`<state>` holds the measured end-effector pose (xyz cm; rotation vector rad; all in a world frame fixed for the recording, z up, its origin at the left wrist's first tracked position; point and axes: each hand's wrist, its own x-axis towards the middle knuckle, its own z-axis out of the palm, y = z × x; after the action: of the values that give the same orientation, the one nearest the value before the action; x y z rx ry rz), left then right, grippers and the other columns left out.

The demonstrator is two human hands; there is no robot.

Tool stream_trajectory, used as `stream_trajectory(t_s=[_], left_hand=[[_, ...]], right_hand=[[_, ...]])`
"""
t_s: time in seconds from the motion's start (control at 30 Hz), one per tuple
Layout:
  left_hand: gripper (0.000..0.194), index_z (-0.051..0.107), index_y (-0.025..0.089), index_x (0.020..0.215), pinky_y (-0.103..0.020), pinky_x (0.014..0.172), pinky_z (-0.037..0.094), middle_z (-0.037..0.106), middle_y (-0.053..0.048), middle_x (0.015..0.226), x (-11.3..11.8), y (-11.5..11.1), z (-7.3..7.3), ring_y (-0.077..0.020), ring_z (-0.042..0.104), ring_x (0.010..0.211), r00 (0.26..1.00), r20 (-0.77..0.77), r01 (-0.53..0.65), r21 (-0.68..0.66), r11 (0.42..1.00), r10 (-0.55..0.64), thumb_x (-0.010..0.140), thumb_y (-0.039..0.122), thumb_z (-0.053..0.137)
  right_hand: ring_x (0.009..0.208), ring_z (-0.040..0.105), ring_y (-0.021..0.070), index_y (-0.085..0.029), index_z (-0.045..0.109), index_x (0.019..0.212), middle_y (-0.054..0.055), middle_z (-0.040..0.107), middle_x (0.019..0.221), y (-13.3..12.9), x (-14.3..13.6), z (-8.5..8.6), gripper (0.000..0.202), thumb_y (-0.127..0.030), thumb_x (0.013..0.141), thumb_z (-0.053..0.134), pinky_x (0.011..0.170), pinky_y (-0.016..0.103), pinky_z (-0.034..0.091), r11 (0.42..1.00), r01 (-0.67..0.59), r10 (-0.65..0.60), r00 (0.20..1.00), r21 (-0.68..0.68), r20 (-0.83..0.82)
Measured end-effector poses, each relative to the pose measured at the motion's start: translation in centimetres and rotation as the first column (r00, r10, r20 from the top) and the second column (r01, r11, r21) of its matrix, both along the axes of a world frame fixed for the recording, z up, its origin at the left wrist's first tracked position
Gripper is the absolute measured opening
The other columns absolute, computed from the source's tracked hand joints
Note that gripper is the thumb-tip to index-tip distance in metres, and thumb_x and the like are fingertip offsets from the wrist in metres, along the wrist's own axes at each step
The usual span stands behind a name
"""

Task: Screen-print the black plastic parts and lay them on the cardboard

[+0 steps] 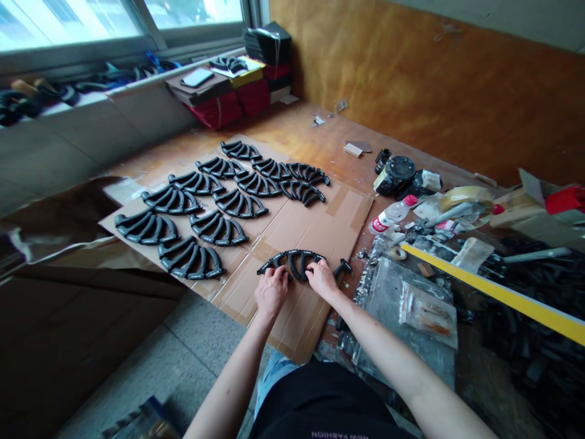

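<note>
A black fan-shaped assembly of curved, rib-like tube pieces (pixel 300 253) lies on the flattened cardboard (pixel 292 225) in front of me. My left hand (pixel 272 289) grips its left end, fingers closed over the lower ribs. On its right part, my right hand (pixel 322 279) is closed with thumb and fingers bent around a rib. Fingers cover some of the piece's lower side. Just right of my right hand is a separate black T-shaped piece (pixel 342 266). Several similar black fan-shaped assemblies (pixel 191 259) lie in rows on the cardboard to the left and farther back.
To the right stand a plastic bottle with a red cap (pixel 393 214), a black jar (pixel 397 175) and a tape roll (pixel 464 198). A yellow strip (pixel 493 292) crosses over clutter beside a grey board (pixel 388 299). Stacked red and black bundles (pixel 219 107) sit by the window.
</note>
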<state>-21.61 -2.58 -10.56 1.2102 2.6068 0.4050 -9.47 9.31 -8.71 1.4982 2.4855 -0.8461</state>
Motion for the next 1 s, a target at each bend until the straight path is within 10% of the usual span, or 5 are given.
stream_trajectory(t_s=[0.37, 1.0], left_hand=[[0.038, 0.069, 0.030, 0.117, -0.032, 0.072, 0.048, 0.062, -0.009, 0.107, 0.2, 1.1, 1.3, -0.0244, 0.061, 0.096, 1.000, 0.022, -0.015, -0.058, 0.998, 0.016, 0.097, 0.046, 0.041], [0.051, 0.054, 0.024, 0.140, -0.035, 0.087, 0.049, 0.064, -0.009, 0.111, -2.5, 0.5, -1.4, -0.0248, 0.061, 0.101, 0.996, 0.000, 0.088, 0.081, 0.993, -0.088, 0.095, 0.047, 0.047]], right_hand=[[0.110, 0.062, 0.0214, -0.017, 0.068, 0.124, 0.014, 0.057, 0.122, -0.6, 0.0, -0.5, 0.037, -0.031, 0.090, 0.062, 0.101, 0.028, 0.044, 0.999, 0.046, -0.045, 0.998, 0.022, -0.051], [0.107, 0.063, 0.0229, -0.011, 0.068, 0.123, 0.017, 0.059, 0.120, -0.8, -0.9, -0.3, 0.042, -0.027, 0.085, 0.067, 0.103, 0.032, 0.045, 0.990, 0.102, -0.117, 0.978, -0.094, -0.170]])
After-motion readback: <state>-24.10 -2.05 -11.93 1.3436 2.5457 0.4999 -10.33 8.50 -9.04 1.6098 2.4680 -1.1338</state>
